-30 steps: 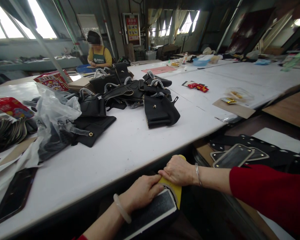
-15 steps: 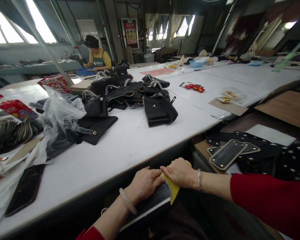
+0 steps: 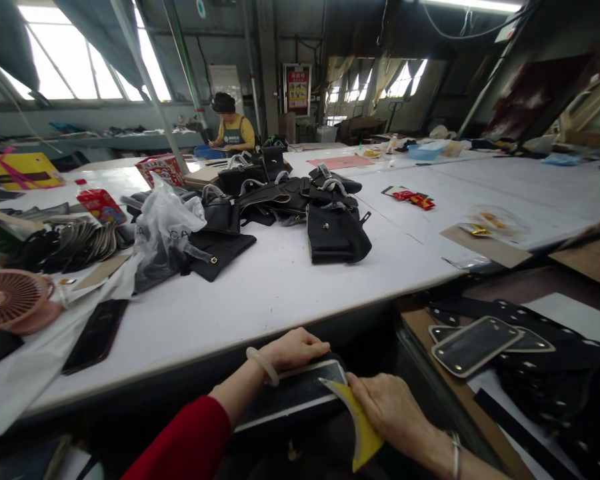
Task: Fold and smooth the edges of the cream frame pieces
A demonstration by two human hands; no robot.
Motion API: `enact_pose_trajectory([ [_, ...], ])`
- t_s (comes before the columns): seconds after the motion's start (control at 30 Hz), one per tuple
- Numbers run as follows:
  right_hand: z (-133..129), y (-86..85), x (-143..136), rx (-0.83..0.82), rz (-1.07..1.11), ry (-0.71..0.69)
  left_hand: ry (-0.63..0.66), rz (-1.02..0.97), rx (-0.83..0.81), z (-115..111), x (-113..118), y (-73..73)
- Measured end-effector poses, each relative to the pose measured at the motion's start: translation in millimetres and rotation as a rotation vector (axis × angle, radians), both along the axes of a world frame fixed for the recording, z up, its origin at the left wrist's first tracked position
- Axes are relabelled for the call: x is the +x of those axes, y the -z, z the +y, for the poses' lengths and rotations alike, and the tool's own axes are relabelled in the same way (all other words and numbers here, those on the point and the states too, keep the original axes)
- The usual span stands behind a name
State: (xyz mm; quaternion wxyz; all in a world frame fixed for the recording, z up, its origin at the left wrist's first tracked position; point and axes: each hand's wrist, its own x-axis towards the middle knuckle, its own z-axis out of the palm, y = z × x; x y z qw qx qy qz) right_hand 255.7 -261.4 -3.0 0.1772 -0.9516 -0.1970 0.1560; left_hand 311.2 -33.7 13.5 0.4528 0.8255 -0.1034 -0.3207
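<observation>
A dark panel with a pale edge lies at a tilt below the table edge, low in the middle of the view. My left hand, with a pale bangle at its wrist, is closed over the panel's far side, its fingertips partly hidden. Pinched in my right hand is a curved yellow sheet with a whitish edge. One corner of the sheet meets the panel's right end. Beneath the panel, a small gold-coloured fitting shows faintly in the dark.
Black handbags are heaped on the white table. To their left are a plastic bag, a phone and a pink fan. Pale-edged black panels lie on the right. A person sits across the table.
My right hand has moved down and right with the yellow sheet, away from my left hand. More of the panel is uncovered. The view has turned left, bringing the fan into sight.
</observation>
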Motion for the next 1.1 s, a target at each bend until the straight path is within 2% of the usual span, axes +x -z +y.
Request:
enact_pose_trajectory([
  [0.1,-17.0,10.1,-3.7,0.149,0.101,0.208,-0.028,0.056,-0.046,-1.9,1.8,3.5],
  [0.2,-24.0,17.6,12.0,0.315,0.213,0.373,-0.035,0.084,-0.080,-2.5,-0.2,5.1],
  [0.33,-15.1,19.1,36.4,0.583,0.443,0.433,-0.038,0.075,-0.056,-1.7,-3.9,3.8],
  [0.47,0.6,10.4,33.8,0.786,0.708,0.543,-0.034,0.068,-0.031,-4.5,-1.4,3.1],
  [0.6,15.6,1.7,19.3,0.980,0.764,0.596,-0.018,0.084,-0.004,-9.7,4.4,5.7],
  [0.7,25.5,3.9,14.2,1.130,0.732,0.671,-0.002,0.100,-0.001,-10.6,6.5,6.4],
  [0.77,30.2,11.6,13.7,1.124,0.676,0.708,0.007,0.104,-0.008,-9.9,6.9,5.5],
  [0.93,35.4,37.8,13.5,0.947,0.376,0.701,0.050,0.089,-0.011,-6.5,6.1,1.6],
  [1.1,39.4,42.3,10.5,0.806,0.217,0.603,0.068,0.009,0.056,-9.5,2.4,1.1],
])
